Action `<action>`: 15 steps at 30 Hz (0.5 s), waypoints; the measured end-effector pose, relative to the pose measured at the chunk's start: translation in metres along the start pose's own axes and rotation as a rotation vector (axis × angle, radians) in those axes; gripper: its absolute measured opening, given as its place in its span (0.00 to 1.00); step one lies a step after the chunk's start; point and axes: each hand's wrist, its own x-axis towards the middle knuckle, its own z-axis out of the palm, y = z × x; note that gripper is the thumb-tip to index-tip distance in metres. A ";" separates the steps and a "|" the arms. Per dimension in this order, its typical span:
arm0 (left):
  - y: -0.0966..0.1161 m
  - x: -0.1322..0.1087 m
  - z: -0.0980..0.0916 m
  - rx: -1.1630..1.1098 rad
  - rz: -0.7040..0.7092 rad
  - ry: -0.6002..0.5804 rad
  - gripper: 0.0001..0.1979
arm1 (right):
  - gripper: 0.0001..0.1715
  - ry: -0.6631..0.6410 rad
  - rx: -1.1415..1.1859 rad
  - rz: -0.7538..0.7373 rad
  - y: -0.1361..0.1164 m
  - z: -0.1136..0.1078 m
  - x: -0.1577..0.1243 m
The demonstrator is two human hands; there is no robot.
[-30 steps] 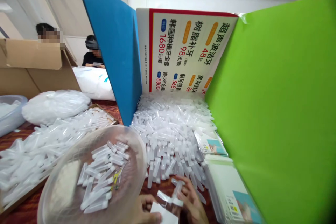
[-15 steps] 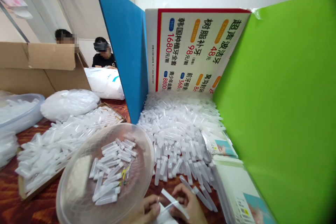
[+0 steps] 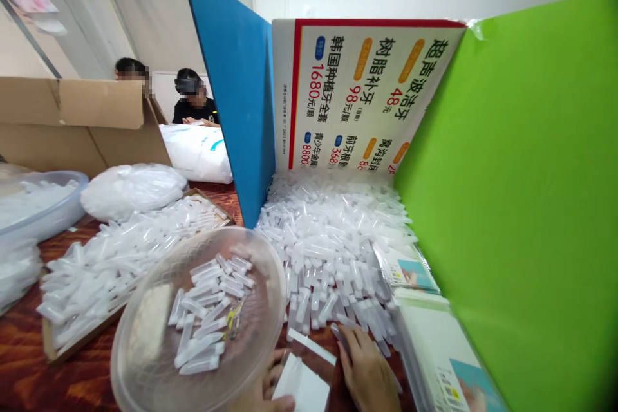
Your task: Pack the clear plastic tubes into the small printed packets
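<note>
My left hand (image 3: pixel 276 378) grips a white rectangular pad (image 3: pixel 303 387), its thumb across the near face and the fingers behind. Just above the pad, a narrow white strip (image 3: pixel 313 347) slants down to the right; whether the left fingers hold it is hidden. At the near edge of the heap of translucent plastic tubes (image 3: pixel 333 238), my right hand (image 3: pixel 365 364) has its thumb and forefinger closed at one capped tube (image 3: pixel 337 331). To the left stands a clear round plastic basin (image 3: pixel 145 376), with several capped tubes (image 3: pixel 205 309) and small yellow bits in it.
A blue panel (image 3: pixel 232 77), a printed sign (image 3: pixel 347 90) and a green panel (image 3: pixel 521 174) wall in the heap. Transparent cases with printed cards (image 3: pixel 434 335) lie at right. Leftward are a cardboard tray of tubes (image 3: pixel 111 270), bags (image 3: pixel 135 190) and a carton (image 3: pixel 72 122). Two people sit behind.
My right hand has let go of the white strip and moved right and up to a tube at the heap's edge. The white pad in my left hand is raised and more visible.
</note>
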 end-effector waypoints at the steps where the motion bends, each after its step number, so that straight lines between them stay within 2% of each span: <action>1: -0.003 0.001 0.000 -0.032 0.004 -0.014 0.48 | 0.20 -0.008 0.061 0.025 0.000 0.002 0.001; 3: -0.002 0.002 0.002 -0.029 0.023 -0.007 0.45 | 0.20 -0.050 0.307 0.161 -0.007 0.003 0.004; 7: 0.017 -0.005 0.012 -0.007 0.040 -0.031 0.41 | 0.26 -0.243 0.980 0.530 -0.034 0.000 0.012; 9: 0.026 -0.010 0.014 -0.014 0.027 -0.042 0.39 | 0.26 -0.367 1.146 0.609 -0.047 0.003 0.015; 11: 0.028 -0.015 0.013 -0.006 0.020 -0.032 0.39 | 0.24 -0.523 1.137 0.553 -0.057 0.008 0.018; 15: 0.016 -0.020 0.002 0.065 0.034 -0.011 0.40 | 0.22 -0.808 0.952 0.188 -0.065 0.004 0.032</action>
